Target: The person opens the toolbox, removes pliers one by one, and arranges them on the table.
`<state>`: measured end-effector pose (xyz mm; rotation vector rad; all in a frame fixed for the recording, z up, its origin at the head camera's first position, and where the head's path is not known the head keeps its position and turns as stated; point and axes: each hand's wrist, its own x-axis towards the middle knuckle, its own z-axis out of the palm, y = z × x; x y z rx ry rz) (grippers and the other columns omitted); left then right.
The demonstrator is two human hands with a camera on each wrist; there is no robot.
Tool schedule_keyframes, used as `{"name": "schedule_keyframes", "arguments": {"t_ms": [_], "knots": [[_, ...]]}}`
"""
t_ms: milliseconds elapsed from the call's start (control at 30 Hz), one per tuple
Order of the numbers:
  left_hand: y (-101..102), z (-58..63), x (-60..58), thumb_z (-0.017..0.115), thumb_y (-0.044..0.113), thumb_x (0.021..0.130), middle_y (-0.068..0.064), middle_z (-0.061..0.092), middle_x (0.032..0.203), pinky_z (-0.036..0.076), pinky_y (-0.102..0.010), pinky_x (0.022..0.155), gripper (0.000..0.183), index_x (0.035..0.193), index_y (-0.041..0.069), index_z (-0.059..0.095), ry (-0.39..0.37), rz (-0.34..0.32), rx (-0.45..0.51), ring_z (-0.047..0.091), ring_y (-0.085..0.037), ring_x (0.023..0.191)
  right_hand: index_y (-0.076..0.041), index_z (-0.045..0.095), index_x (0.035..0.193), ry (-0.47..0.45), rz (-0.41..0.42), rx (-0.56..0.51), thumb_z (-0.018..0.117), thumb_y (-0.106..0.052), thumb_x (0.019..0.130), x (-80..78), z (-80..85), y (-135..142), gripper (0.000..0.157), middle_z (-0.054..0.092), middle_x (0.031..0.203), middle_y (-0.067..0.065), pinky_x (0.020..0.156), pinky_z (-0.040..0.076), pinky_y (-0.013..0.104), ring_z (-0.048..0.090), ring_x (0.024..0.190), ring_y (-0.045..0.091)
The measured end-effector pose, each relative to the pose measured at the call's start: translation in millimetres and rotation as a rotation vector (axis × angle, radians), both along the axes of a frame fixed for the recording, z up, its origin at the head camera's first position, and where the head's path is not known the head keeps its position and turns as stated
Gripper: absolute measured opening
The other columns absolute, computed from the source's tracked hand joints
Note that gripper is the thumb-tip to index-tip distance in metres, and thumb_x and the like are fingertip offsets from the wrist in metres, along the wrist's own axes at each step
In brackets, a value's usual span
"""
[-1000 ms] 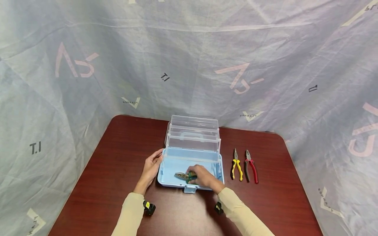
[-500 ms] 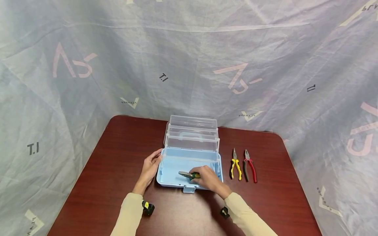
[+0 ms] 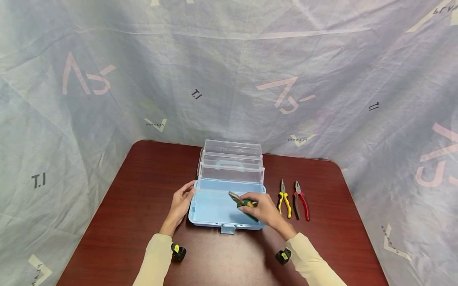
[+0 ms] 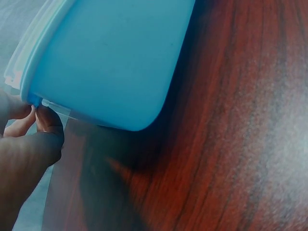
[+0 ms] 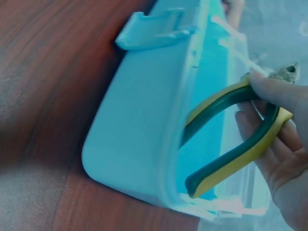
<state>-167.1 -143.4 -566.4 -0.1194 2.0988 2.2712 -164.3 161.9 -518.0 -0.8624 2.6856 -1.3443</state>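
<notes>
A light-blue toolbox [image 3: 214, 208] stands on the table with its clear lid and trays folded up at the back. My left hand [image 3: 180, 204] is at its left end; in the left wrist view, thumb and fingers pinch the rim of the blue wall [image 4: 115, 57]. Over the right part of the box, my right hand [image 3: 264, 207] grips green-and-yellow pliers [image 3: 236, 198], metal nose pointing up and to the left. The right wrist view shows their two handles spread apart, one handle end [image 5: 216, 178] at the box opening, with the fingers [image 5: 284, 139] around the upper part.
To the right of the box lie yellow-and-black long-nose pliers [image 3: 283, 200] and red-and-black pliers [image 3: 301, 201], side by side. A latch [image 3: 228, 229] hangs at the box's front. A grey printed cloth [image 3: 229, 79] hangs behind the dark red table [image 3: 143, 171].
My right hand has lifted the green-and-yellow pliers off the box floor and moved them up and to the right. The left hand keeps its hold on the box's left end.
</notes>
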Motion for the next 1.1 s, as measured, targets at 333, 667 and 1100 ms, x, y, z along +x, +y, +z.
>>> {"name": "schedule_keyframes", "arguments": {"t_ms": [333,667,1100], "knots": [[-1,0.8,0.6,0.050,0.005,0.098,-0.022,0.044,0.134,0.043,-0.014,0.083,0.041,0.138,-0.001,0.046,-0.003,-0.009,-0.002,0.046,-0.028,0.116,-0.002,0.068,0.107,-0.187,-0.175,-0.122,0.077,-0.008,0.079,5.0,57.9,20,0.030,0.070,0.097,0.015,0.070,0.054,0.033,0.067,0.088,0.028],[-2,-6.3,-2.3,0.050,0.007,0.098,-0.021,0.043,0.136,0.043,-0.014,0.083,0.041,0.139,0.001,0.046,-0.006,-0.014,-0.001,0.045,-0.030,0.119,-0.013,0.068,0.112,-0.211,-0.396,-0.040,0.079,-0.038,0.076,-12.4,32.4,77,0.045,0.068,0.111,0.009,0.090,0.048,0.043,0.062,0.104,0.025],[-1,-29.3,-8.0,0.053,0.013,0.098,-0.012,0.047,0.133,0.044,-0.014,0.084,0.039,0.137,0.008,0.050,0.017,0.037,-0.052,0.048,-0.022,0.116,-0.010,0.063,0.121,-0.358,-0.523,-0.105,0.078,-0.039,0.077,-19.2,26.8,136,0.056,0.063,0.120,0.015,0.078,0.052,0.029,0.066,0.096,0.022]]}}
